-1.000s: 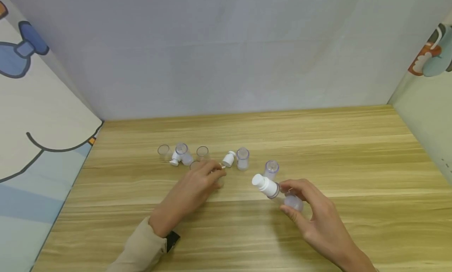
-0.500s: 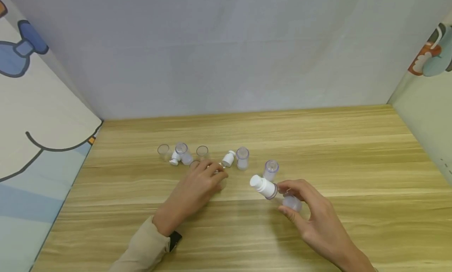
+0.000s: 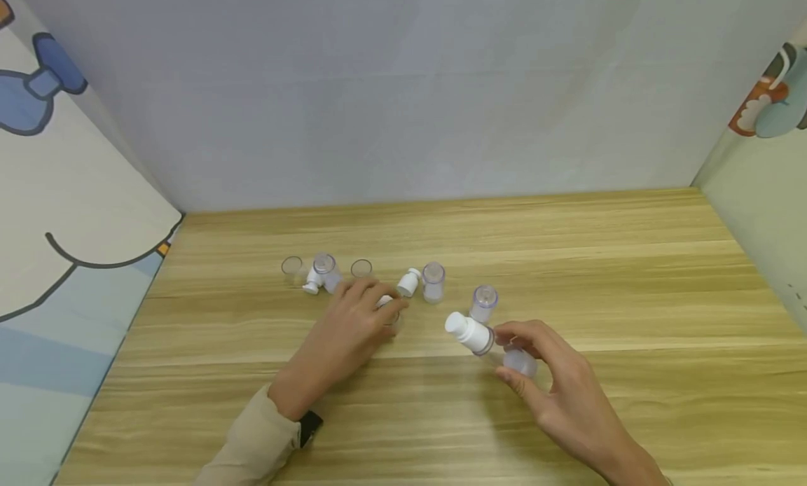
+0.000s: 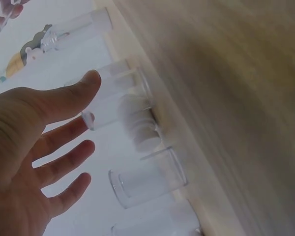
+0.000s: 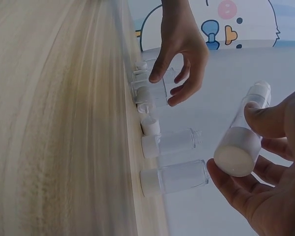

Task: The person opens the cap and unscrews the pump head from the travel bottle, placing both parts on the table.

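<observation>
My right hand [image 3: 570, 377] holds a clear bottle with a white pump head [image 3: 469, 334], tilted and off the table, between thumb and fingers. In the right wrist view its white base [image 5: 236, 153] faces the camera. My left hand [image 3: 347, 328] hovers palm down over the small parts, with thumb and fingers apart and nothing between them in the left wrist view. Under its fingertips are a white pump head [image 3: 384, 302] and a clear cap [image 3: 391, 318], partly hidden. In the left wrist view a clear cap [image 4: 147, 178] stands beside the blurred white pump head.
Clear bottles without pumps stand at the centre [image 3: 433, 290], nearer the right hand [image 3: 482, 309] and at the left [image 3: 329, 277]. White pump heads lie at the left [image 3: 312, 283] and centre [image 3: 408, 283]. Clear caps stand behind the left hand. A wall [image 3: 429, 143] closes the table's back.
My left hand has spread its fingers and shifted slightly left, uncovering a white pump head and a clear cap. The bottle in my right hand has moved slightly left.
</observation>
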The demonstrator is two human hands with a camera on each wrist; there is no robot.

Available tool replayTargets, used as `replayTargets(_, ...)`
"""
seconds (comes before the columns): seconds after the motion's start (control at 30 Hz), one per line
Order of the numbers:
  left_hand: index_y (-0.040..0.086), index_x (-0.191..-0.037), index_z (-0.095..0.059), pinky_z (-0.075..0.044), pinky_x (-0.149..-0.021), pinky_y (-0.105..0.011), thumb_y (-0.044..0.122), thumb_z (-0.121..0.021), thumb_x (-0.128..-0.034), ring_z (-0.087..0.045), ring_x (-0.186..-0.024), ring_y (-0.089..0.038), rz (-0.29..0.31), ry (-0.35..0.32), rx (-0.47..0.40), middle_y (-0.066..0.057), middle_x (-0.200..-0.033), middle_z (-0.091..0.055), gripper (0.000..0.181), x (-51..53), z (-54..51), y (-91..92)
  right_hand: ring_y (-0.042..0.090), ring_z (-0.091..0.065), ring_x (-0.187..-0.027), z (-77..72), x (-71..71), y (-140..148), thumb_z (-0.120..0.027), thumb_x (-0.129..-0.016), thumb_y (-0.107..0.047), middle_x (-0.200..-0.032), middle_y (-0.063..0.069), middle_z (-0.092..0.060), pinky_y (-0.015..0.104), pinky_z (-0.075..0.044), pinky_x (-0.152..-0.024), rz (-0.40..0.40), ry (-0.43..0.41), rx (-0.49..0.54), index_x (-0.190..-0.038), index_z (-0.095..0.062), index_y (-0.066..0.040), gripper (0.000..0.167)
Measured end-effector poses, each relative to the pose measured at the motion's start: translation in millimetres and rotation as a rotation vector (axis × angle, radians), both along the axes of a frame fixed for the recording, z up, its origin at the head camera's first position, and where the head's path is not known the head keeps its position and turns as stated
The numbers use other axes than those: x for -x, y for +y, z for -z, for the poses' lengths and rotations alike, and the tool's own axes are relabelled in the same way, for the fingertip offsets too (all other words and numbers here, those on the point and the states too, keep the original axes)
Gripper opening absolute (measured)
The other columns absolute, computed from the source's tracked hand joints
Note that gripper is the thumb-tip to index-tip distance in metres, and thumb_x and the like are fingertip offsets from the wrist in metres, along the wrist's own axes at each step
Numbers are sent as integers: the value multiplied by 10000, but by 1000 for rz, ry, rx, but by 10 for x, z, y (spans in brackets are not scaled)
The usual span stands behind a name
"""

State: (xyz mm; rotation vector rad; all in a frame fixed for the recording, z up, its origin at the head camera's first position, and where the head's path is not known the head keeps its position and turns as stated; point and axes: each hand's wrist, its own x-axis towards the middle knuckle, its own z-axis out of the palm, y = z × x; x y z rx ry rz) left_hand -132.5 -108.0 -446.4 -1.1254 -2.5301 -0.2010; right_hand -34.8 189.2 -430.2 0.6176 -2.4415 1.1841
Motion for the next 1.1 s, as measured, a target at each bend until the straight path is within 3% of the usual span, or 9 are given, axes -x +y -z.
replayTargets(0.17,209,-1230,-725,-481,-1018,-508,264,-913,-806,-589,-1221,-315,-25,48,-41,-51,-1289,-680,467,-35,-68,-31,85,-671,-1053,4,10,6,-861,-755,81,-1193,-28,-710,84,-501,-986,2,-14,-8,-1286,-657,-128,605)
replayTargets(0.27,197,-1248,-713,-495,-1005,-502,288,-921,-795,-591,-1222,-319,-3,98,-81,-70,-1332,-660,508,-71,-120,-24,94,-678,-1052,7,15,10,-861,-760,72,-1192,-38,-711,83,-500,-981,2,-23,-18,-1285,-657,-133,600)
replayTargets(0.53,112,-1427,-599,-553,-1048,-391,306,-877,-853,-626,-1218,-249,249,99,-238,-86,-1377,-636,667,-262,-303,141,95,-680,-1036,42,31,-9,-854,-783,48,-1183,-51,-720,103,-500,-963,-49,-6,-36,-1300,-645,-155,594)
replayTargets(0.83,160,-1448,-594,-567,-1052,-293,173,-813,-925,-660,-1229,-206,468,68,-241,-93,-1361,-647,568,-373,-361,239,112,-660,-1027,90,21,-47,-855,-786,32,-1185,-49,-719,130,-494,-963,-140,-7,-36,-1313,-622,-150,605)
replayTargets(0.97,137,-1402,-627,-575,-1011,-261,87,-725,-975,-693,-1134,-182,529,86,-233,-72,-1295,-681,441,-393,-342,253,105,-653,-1035,110,17,-49,-858,-787,29,-1203,-42,-711,150,-504,-958,-207,-27,-20,-1315,-616,-147,608)
replayTargets(1.1,126,-1360,-656,-580,-975,-241,46,-609,-1029,-692,-1070,-147,534,107,-195,-36,-1242,-694,344,-422,-355,267,108,-659,-1059,122,15,-56,-857,-801,22,-1230,-55,-687,152,-506,-966,-256,-47,-16,-1309,-616,-147,587)
